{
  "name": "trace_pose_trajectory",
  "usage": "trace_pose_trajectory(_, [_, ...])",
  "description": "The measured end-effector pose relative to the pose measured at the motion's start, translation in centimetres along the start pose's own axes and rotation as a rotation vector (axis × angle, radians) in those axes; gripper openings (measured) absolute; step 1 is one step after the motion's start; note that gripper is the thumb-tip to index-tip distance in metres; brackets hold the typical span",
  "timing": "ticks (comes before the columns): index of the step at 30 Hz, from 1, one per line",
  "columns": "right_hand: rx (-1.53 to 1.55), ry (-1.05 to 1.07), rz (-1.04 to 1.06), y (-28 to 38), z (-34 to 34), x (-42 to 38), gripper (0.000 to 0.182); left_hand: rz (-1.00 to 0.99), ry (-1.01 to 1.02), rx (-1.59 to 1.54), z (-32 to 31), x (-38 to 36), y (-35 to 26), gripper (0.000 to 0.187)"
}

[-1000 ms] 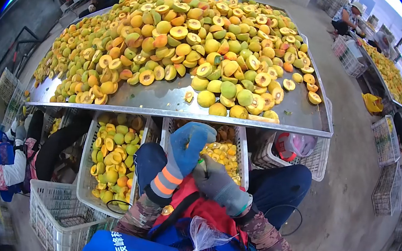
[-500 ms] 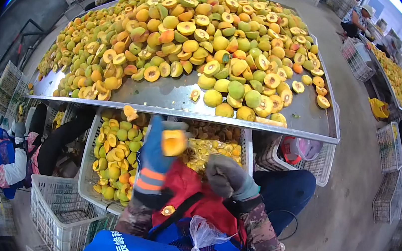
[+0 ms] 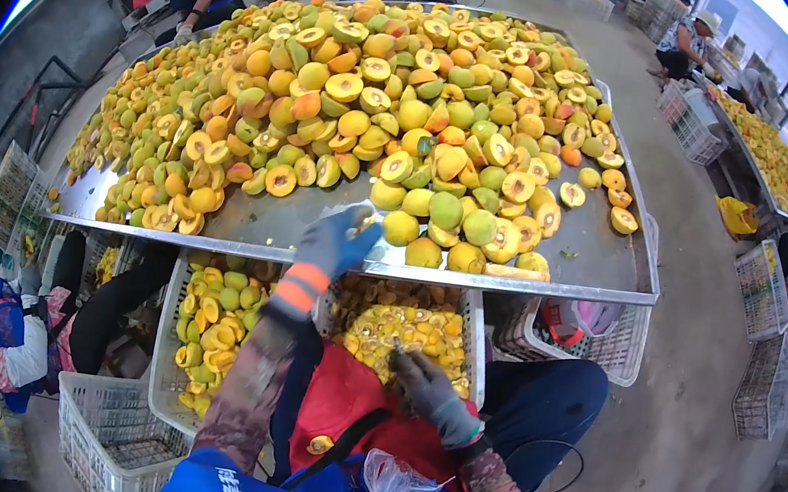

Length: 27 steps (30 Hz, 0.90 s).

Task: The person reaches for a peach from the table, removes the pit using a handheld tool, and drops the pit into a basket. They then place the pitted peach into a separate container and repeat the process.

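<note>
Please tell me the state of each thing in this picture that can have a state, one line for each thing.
Left hand: gloved, reaching onto the metal table, fingers at a fruit piece; grip unclear.
Right hand: gloved, closed on a small tool, low over the lap.
Fruit pile: heaped on the table, many halved, some whole.
Left crate: partly filled with halves.
Middle crate: holds cut yellow pieces.

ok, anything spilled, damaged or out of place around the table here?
Nothing stands out. The fruit stays heaped on the metal table, none over its edge. The left hand reaches to the pile; the right hand sits over the crate of halves.
</note>
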State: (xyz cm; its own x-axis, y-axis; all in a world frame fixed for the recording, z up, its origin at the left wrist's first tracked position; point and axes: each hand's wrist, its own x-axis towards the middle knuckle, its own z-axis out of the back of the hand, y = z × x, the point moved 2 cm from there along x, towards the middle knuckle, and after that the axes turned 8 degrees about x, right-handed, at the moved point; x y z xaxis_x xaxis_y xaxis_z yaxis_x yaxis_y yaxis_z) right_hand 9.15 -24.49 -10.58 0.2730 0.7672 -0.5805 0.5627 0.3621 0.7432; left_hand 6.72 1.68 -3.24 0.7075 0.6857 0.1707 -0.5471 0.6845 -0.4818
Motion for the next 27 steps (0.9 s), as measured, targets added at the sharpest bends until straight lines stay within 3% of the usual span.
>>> trace_pose_trajectory(1, [-0.011, -0.01, 0.001, 0.0, -0.1, -0.9, 0.029, 0.052, 0.164, -0.021, -2.2, 2.7, -0.3, 0.064])
trace_pose_trajectory(2, [-0.021, -0.02, 0.002, 0.4, -0.3, -2.1, 0.029, 0.077, 0.357, 0.226, -3.9, 5.1, -1.0, 0.073])
trace_pose_trajectory(4, [-0.013, -0.007, -0.001, 1.0, -0.4, -4.1, 0.03, 0.039, 0.356, 0.423, -5.6, 6.1, -3.0, 0.079])
trace_pose_trajectory(8, [0.035, -0.012, -0.006, 1.7, -0.5, -6.1, 0.03, 0.081, 0.432, 0.379, -5.4, 6.4, -2.2, 0.072])
trace_pose_trajectory(10, [0.147, -0.033, -0.012, 1.9, -0.1, -5.9, 0.028, 0.311, 0.408, -0.714, -4.2, 4.9, 0.4, 0.053])
trace_pose_trajectory(11, [0.148, -0.028, 0.122, 2.3, 0.3, -6.0, 0.027, 0.345, 0.537, -1.31, -3.2, 3.3, 0.8, 0.046])
trace_pose_trajectory(12, [0.149, -0.022, 0.257, 2.9, 0.5, -5.9, 0.026, 0.162, 0.517, -1.5, -1.9, 1.8, 1.0, 0.05])
trace_pose_trajectory(16, [-0.004, 0.023, 0.38, 8.6, -2.8, -7.5, 0.021, 0.168, 0.418, -1.968, 3.5, -6.3, -4.3, 0.049])
trace_pose_trajectory(17, [-0.002, 0.025, 0.369, 8.5, -3.4, -6.9, 0.021, 0.217, 0.289, -1.936, 2.9, -7.5, -4.4, 0.048])
trace_pose_trajectory(18, [-0.221, -0.03, 0.627, 8.6, -3.9, -6.3, 0.018, 0.368, 0.156, -1.844, 2.4, -8.5, -4.6, 0.051])
trace_pose_trajectory(19, [-0.445, -0.086, 0.881, 8.9, -4.8, -6.3, 0.015, 0.311, 0.117, -1.819, 2.3, -9.4, -5.2, 0.053])
trace_pose_trajectory(20, [-0.444, -0.086, 0.873, 8.9, -5.4, -6.4, 0.015, 0.255, 0.081, -1.793, 2.3, -10.3, -5.6, 0.056])
trace_pose_trajectory(22, [-0.764, -0.281, 1.093, 9.8, -6.7, -7.6, 0.014, 0.235, 0.065, -1.803, 2.4, -11.4, -6.0, 0.055])
trace_pose_trajectory(27, [-0.797, -0.309, 0.996, 9.5, -7.8, -7.7, 0.017, 0.22, -0.106, -1.641, 3.4, -13.3, -8.6, 0.056])
